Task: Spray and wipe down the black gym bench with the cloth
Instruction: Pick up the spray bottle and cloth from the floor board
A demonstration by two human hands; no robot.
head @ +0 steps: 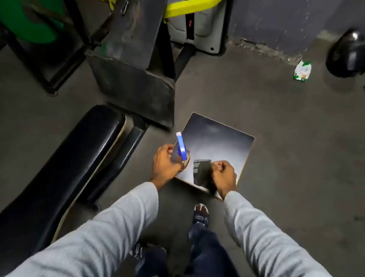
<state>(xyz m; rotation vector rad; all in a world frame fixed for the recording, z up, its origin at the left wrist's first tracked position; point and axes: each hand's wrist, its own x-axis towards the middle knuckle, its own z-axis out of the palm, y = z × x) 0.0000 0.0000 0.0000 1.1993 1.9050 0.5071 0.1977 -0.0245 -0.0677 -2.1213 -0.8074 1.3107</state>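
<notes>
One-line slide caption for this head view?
Left hand grips blue-topped spray bottle, right hand dark cloth, beside padded black gym bench.

The left hand (164,165) wraps the spray bottle (181,151), so most of the bottle's body is hidden behind the fingers; only the blue trigger head shows clearly above them. The dark cloth (203,176) under the right hand (223,175) is smeared by blur, and its far edge disappears beneath the fist. To the left of the left hand, the black bench (51,179) runs out of the bottom left corner, its near end cut off. Far beyond the right hand, the print on a small green and white packet (302,71) is too small to read.
</notes>
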